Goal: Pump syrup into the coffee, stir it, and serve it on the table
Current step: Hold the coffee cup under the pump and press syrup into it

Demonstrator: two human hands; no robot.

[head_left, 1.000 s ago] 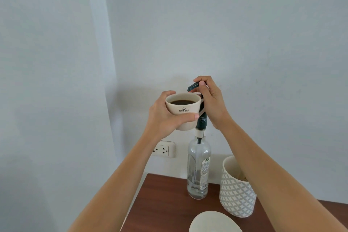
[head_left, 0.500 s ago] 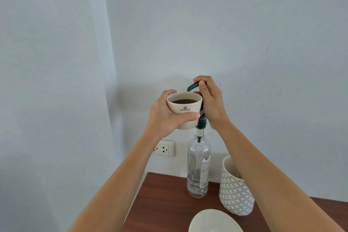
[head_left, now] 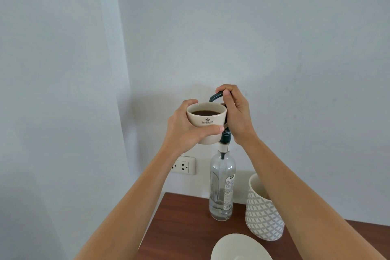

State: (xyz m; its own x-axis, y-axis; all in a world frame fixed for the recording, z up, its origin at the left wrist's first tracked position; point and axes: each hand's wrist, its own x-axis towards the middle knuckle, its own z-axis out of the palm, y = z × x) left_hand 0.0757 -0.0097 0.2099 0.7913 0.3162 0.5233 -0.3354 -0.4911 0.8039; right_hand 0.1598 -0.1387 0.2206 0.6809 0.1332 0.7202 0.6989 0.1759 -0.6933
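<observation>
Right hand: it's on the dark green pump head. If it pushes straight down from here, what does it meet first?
The right hand already rests on the dark green pump head, so it meets that at once. Below lie the pump collar and the clear glass syrup bottle. The cream coffee cup looks just beside that line; depth is unclear.

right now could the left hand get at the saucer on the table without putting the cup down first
Probably not. The left hand is wrapped around the coffee cup, held up under the pump spout, so its grip is taken. The saucer lies uncovered on the table, below both forearms.
</observation>
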